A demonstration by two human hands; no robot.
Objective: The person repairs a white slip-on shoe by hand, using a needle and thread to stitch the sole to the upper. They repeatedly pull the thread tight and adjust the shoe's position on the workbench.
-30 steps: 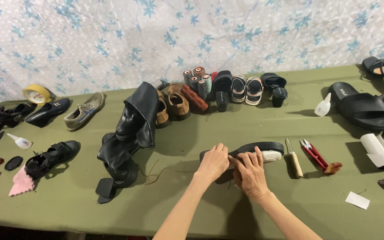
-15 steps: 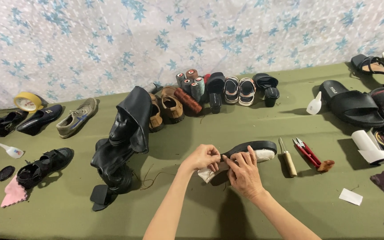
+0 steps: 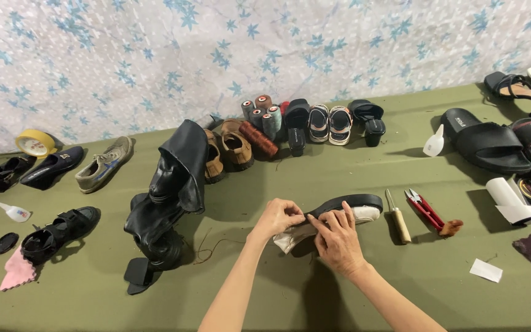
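Observation:
A flat shoe with a black sole and a cream upper [image 3: 356, 208] lies on its side on the green table [image 3: 290, 283]. My left hand [image 3: 276, 217] pinches the cream upper near the toe end. My right hand [image 3: 337, 238] presses on the shoe's middle, fingers against the sole edge. A thin thread [image 3: 213, 246] trails from the shoe leftwards toward a slumped black boot [image 3: 167, 203].
A wooden-handled awl [image 3: 396, 216] and red snips [image 3: 426, 210] lie right of the shoe. Thread spools [image 3: 262, 114], brown shoes [image 3: 232, 147], small sandals [image 3: 329, 123], black slides [image 3: 485, 142], a glue bottle [image 3: 434, 142] and tape roll [image 3: 34, 143] ring the table.
Both hands stay on the shoe; my left hand has shifted to pinch the cream upper. The view has tilted slightly.

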